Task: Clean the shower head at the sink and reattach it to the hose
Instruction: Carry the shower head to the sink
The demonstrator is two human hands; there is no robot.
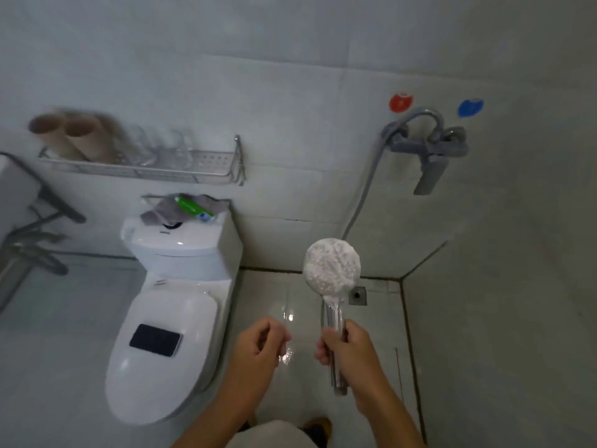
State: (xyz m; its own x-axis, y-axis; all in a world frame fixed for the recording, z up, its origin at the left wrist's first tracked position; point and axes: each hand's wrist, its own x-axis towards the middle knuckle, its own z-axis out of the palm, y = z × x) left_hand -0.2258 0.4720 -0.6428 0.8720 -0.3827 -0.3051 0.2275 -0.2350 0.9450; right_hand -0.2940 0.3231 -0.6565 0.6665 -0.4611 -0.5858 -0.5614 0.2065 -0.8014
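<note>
My right hand (347,349) grips the chrome handle of the shower head (332,266), holding it upright over the floor. Its round face is covered in white foam. The handle's lower end sticks out below my fist with no hose on it. My left hand (260,342) hovers just left of it, fingers loosely curled, holding nothing. The grey hose (366,185) hangs down the wall from the mixer tap (426,150) at the upper right; its lower end is hidden behind the shower head.
A white toilet (168,318) stands to the left, a dark pad on its lid, a grey cloth and green tube on the cistern. A metal wall shelf (145,163) holds cups. A floor drain (357,295) sits in the corner. Metal bars show at the far left.
</note>
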